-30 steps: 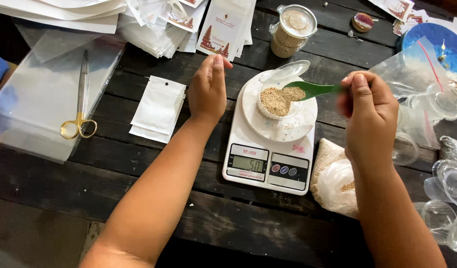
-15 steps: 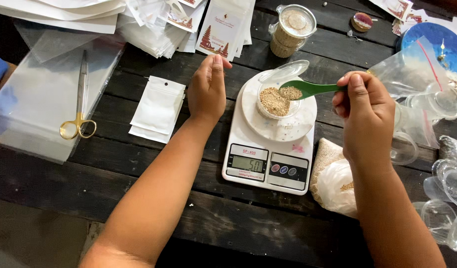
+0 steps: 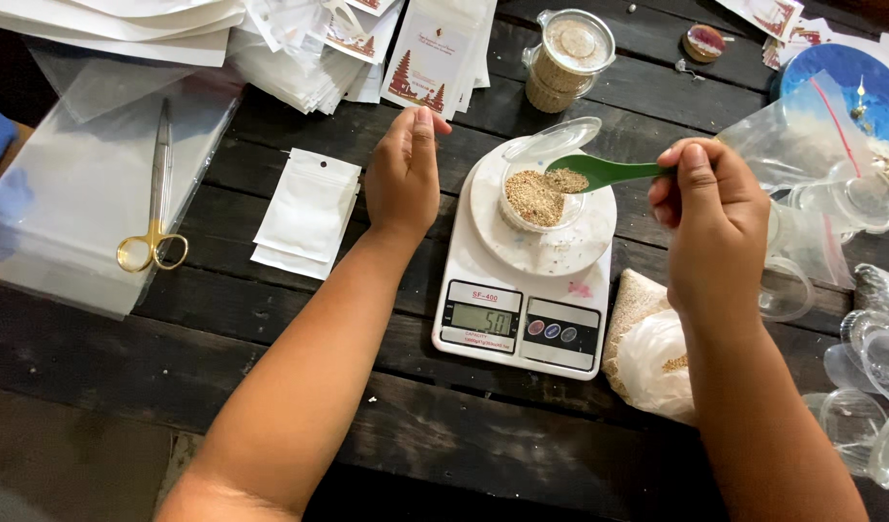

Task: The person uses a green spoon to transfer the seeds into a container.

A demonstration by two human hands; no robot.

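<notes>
Your right hand (image 3: 715, 217) pinches the handle of a green spoon (image 3: 604, 172), thumb on top and fingers curled under it. The spoon runs out toward 9 o'clock from your fist, its bowl hovering over the small clear cup (image 3: 541, 193), level with its rim. The spoon is bright leaf-green plastic, smooth, with a shallow oval bowl carrying a little heap of tan grains.

The cup is see-through, round, with a hinged lid flipped open toward 12 o'clock. A mound of the same pale brown, seed-like grains (image 3: 531, 196) fills its bottom. It stands on the round white plate of a kitchen scale (image 3: 522, 290), slightly toward 12 o'clock from the plate's middle. The scale is white, its grey display and three coloured buttons lying at 6 o'clock from the plate.

Your left hand (image 3: 403, 174) rests on the dark wooden table (image 3: 271, 329) at 9 o'clock from the scale, just beside it. It holds nothing; the fingers are loosely bent and together.

At 9 o'clock from that hand lie small white pouches (image 3: 307, 213), and farther the same way gold-handled scissors (image 3: 153, 208) on clear plastic sheets. At 4 o'clock from the scale sits a plastic bag of grains (image 3: 647, 348), touching your right forearm.
</notes>
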